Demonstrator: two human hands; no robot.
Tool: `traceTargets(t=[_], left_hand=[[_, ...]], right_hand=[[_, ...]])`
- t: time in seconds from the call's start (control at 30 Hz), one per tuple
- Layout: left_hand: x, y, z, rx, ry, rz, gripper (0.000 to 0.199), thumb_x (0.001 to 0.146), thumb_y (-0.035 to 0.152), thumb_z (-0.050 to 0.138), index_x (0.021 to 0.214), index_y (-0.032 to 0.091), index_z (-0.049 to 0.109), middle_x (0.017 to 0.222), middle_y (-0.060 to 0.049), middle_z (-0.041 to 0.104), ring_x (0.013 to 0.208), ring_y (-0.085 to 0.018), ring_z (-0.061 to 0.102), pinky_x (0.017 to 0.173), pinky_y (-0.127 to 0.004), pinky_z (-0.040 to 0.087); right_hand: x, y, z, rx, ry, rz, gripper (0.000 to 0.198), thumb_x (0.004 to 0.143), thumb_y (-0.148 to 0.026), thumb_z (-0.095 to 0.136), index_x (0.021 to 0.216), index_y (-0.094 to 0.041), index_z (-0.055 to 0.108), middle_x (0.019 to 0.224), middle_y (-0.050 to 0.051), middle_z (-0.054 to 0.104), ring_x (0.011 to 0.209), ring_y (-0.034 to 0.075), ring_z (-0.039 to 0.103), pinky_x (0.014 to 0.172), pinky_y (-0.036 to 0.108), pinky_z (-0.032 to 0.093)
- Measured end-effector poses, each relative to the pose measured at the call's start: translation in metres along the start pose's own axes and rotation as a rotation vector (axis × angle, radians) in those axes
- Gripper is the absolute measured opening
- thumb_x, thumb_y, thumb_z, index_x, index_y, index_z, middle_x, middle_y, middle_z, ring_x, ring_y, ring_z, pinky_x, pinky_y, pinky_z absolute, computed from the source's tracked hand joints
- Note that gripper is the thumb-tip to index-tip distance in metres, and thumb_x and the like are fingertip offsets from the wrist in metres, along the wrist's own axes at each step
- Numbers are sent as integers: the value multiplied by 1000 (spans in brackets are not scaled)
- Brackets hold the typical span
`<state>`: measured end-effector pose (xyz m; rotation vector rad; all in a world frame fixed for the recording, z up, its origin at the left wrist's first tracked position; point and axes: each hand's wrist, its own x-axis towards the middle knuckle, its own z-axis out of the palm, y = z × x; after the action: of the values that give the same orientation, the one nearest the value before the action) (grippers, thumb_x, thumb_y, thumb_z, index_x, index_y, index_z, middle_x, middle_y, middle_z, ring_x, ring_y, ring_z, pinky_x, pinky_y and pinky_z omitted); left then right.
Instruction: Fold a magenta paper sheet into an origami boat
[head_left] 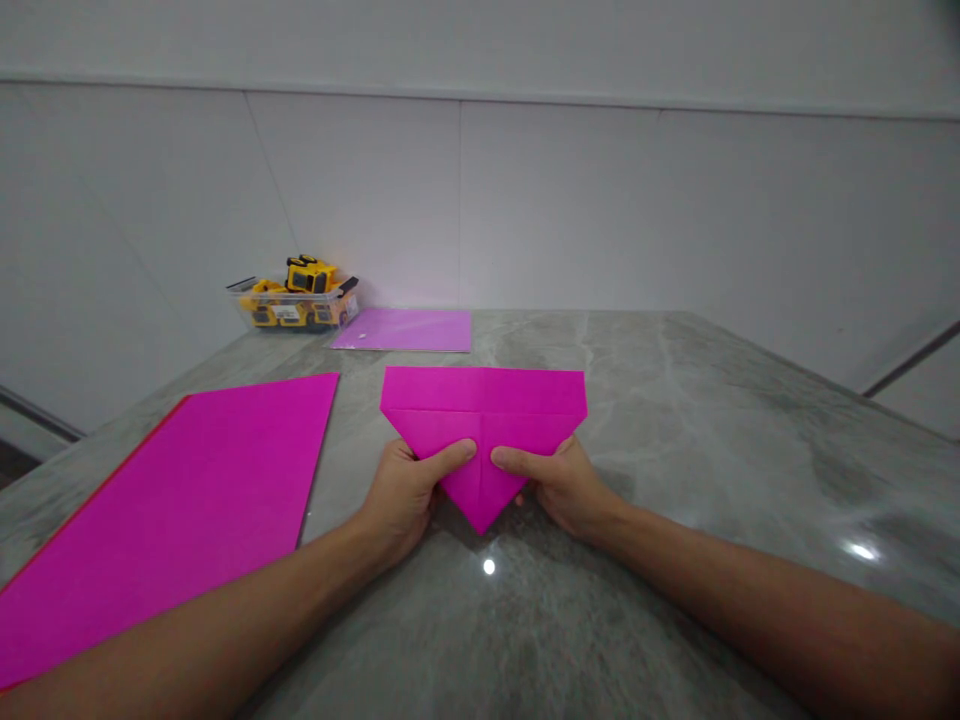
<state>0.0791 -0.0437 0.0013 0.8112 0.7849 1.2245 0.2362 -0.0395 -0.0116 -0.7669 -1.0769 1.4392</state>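
A folded sheet of magenta paper [484,400] is held up in front of me, a little above the table. Its top edge is straight, its lower part narrows to a point facing me, and creases run across it and down its middle. My left hand [409,490] grips its left slanting side, thumb flat on the front near the centre crease. On the opposite side my right hand [566,485] holds it the same way, thumb on the front. The other fingers of both hands are mostly hidden behind the paper.
Left of my hands lies a large magenta sheet or stack [195,490] with a red edge. Farther back are a flat pinkish-purple pack [409,330] and a clear plastic box [289,312] of yellow toy vehicles [309,275]. The grey marble-look table [712,440] meets a white wall.
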Motion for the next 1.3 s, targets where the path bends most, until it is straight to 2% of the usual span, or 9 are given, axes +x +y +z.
traceTargets(t=[0.07,0.13,0.2,0.4,0.7,0.9,1.07,1.17,1.3], left_hand=[[0,-2,-2,24,-13,13,33,66,22,84,95,13,71,92,-8,76,82,-22,71,84,-39,56],[0,-5,-4,68,-24,54,36,68,22,82,100,15,70,98,-8,75,87,-22,70,88,-39,54],[0,-9,-6,109,-33,113,40,70,21,81,108,18,68,104,-7,74,92,-22,69,90,-39,53],[-2,-8,-5,294,-7,246,46,74,26,79,117,20,65,105,-5,74,95,-21,68,89,-34,54],[-9,-3,-1,538,-2,326,19,79,26,70,97,20,71,95,-3,77,86,-20,71,83,-34,56],[-9,-4,0,579,0,375,16,80,26,69,94,20,71,94,-3,77,86,-20,71,84,-34,56],[-7,-4,-2,391,93,317,32,77,33,74,103,17,69,100,-5,76,90,-21,70,83,-34,56],[-4,-6,-3,244,106,259,31,77,34,74,102,16,68,97,-6,76,85,-21,70,80,-34,56],[-1,-7,-4,136,101,219,31,75,33,76,101,16,69,96,-6,75,83,-22,69,77,-35,56]], right_hand=[[0,1,1,31,11,-19,40,63,-25,83,97,-22,62,81,0,68,65,16,63,61,30,55],[0,2,1,53,24,-56,50,62,-22,84,107,-25,62,100,3,70,87,21,66,84,38,55],[1,2,1,57,38,-72,58,61,-21,84,114,-26,61,109,4,69,97,24,66,93,43,51],[1,0,3,-9,76,-86,63,60,-24,85,118,-25,60,106,4,71,95,25,67,91,44,53],[-3,-8,3,-279,144,-189,53,64,-31,81,114,-24,64,104,6,72,94,26,67,89,46,53],[-6,-11,2,-508,230,-255,48,68,-36,78,112,-24,66,100,7,73,95,28,67,95,51,47],[-4,-10,2,-300,95,-198,50,67,-35,80,113,-25,65,106,6,72,97,26,67,90,45,52],[-2,-6,0,-244,-16,-29,35,65,-37,81,93,-19,68,82,4,72,71,21,67,67,36,56],[0,-3,-2,-219,-82,100,31,63,-39,82,76,-16,66,61,0,64,45,11,54,44,25,46]])
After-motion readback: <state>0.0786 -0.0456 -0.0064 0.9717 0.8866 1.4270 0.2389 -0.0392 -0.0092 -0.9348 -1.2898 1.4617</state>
